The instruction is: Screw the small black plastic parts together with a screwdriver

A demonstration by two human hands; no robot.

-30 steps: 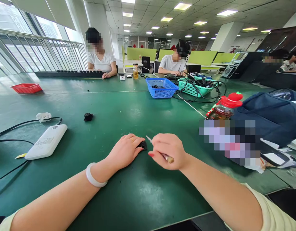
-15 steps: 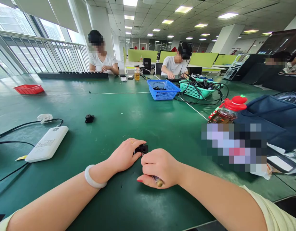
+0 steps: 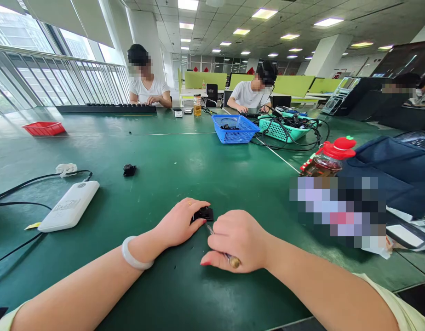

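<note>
My left hand point(image 3: 180, 224), a pale bangle on its wrist, holds a small black plastic part point(image 3: 206, 214) down on the green table. Its thumb and fingers close around the left side of the part and hide some of it. Just to the right, my right hand point(image 3: 238, 241) is wrapped around a screwdriver point(image 3: 234, 262) with a brass-coloured round end. The thin shaft slants up and left toward the part's lower edge. Whether its tip touches the part I cannot tell. Another small black part point(image 3: 129, 170) lies farther off to the left.
A white power bank point(image 3: 69, 207) with black cables lies at left, near a crumpled tissue point(image 3: 66, 169) and a red tray point(image 3: 44, 128). Ahead are a blue basket point(image 3: 236, 129) and a green basket point(image 3: 284, 130) with cables. A red-lidded bottle point(image 3: 328, 158) and a dark blue bag point(image 3: 392, 174) stand right. Two people sit opposite.
My right hand has shifted slightly right with the screwdriver, drawing back from the black part and uncovering more of it and of the shaft. My left hand stays in place.
</note>
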